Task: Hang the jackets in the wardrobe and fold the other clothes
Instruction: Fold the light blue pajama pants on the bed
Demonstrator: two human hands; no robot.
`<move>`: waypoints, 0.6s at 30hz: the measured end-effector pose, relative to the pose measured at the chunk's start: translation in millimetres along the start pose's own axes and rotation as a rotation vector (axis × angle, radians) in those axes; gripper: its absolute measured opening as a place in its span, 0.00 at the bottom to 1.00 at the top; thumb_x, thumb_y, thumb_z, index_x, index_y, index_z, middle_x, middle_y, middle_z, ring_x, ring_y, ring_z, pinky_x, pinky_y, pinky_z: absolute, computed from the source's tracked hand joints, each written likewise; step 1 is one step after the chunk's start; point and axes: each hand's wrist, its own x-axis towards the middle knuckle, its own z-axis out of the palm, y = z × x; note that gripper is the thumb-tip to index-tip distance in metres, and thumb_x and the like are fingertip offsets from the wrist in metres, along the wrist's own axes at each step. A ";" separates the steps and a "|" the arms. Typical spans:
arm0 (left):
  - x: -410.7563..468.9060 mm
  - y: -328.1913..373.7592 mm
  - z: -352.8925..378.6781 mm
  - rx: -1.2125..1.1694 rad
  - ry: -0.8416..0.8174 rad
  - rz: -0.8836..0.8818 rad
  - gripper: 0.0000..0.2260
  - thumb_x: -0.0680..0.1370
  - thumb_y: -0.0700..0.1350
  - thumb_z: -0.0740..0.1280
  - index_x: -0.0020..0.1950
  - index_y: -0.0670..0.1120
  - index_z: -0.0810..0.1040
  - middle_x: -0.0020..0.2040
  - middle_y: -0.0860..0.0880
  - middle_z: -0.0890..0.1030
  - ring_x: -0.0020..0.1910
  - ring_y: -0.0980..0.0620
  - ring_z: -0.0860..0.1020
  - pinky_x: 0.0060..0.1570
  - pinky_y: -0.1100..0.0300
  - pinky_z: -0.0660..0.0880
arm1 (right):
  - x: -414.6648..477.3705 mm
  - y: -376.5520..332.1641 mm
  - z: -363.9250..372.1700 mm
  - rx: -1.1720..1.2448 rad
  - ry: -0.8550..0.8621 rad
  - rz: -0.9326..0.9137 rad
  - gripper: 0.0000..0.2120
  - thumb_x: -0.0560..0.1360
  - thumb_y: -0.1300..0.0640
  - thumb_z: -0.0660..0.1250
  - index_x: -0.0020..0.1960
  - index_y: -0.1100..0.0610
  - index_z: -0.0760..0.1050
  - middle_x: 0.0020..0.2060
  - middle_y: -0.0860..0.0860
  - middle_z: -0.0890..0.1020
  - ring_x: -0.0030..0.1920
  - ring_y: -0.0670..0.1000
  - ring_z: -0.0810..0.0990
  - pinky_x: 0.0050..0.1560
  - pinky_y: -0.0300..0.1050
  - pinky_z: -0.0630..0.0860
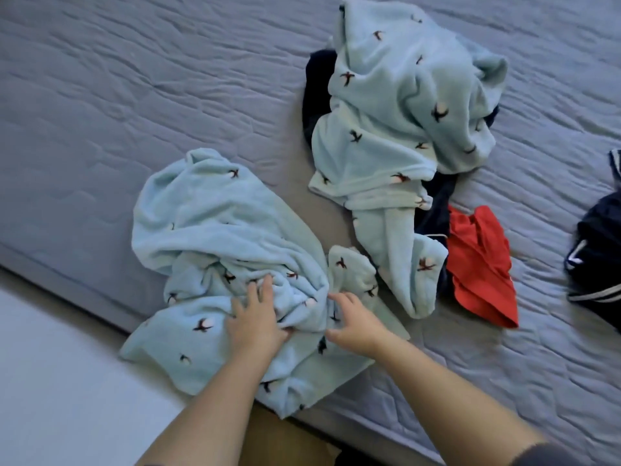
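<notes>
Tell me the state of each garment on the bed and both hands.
near blue fleece: crumpled, unfolded
far blue fleece: crumpled over dark garment
red garment: crumpled
navy striped garment: heaped, partly out of view
left hand: presses near blue fleece
right hand: grips near blue fleece

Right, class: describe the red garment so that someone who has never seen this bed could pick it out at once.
On the grey-blue quilted bed, find the far pile topped by a pale blue bird-print fleece. At that pile's near right edge lies the red garment, crumpled, and it is the only red thing on the bed.
</notes>
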 end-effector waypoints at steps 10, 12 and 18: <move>-28.2 0.0 -88.1 -1.758 0.276 -0.230 0.17 0.74 0.44 0.61 0.60 0.40 0.77 0.56 0.41 0.80 0.56 0.42 0.78 0.55 0.49 0.76 | -20.2 -23.2 -1.4 0.334 -0.073 -0.023 0.41 0.73 0.55 0.70 0.77 0.47 0.48 0.74 0.53 0.60 0.72 0.54 0.63 0.66 0.45 0.67; -47.0 8.3 -127.5 -1.934 0.187 -0.071 0.13 0.77 0.44 0.58 0.54 0.42 0.79 0.48 0.44 0.82 0.48 0.47 0.80 0.47 0.57 0.78 | -31.5 -48.0 -9.3 0.410 -0.063 -0.142 0.46 0.71 0.56 0.72 0.77 0.46 0.45 0.75 0.46 0.57 0.74 0.48 0.58 0.68 0.42 0.64; -124.4 50.7 -229.0 -1.798 0.286 0.093 0.13 0.79 0.39 0.56 0.35 0.46 0.71 0.30 0.52 0.76 0.37 0.56 0.77 0.37 0.65 0.73 | -80.1 -131.2 -53.9 0.459 0.080 -0.400 0.09 0.77 0.66 0.63 0.43 0.55 0.68 0.38 0.45 0.71 0.38 0.38 0.71 0.37 0.24 0.67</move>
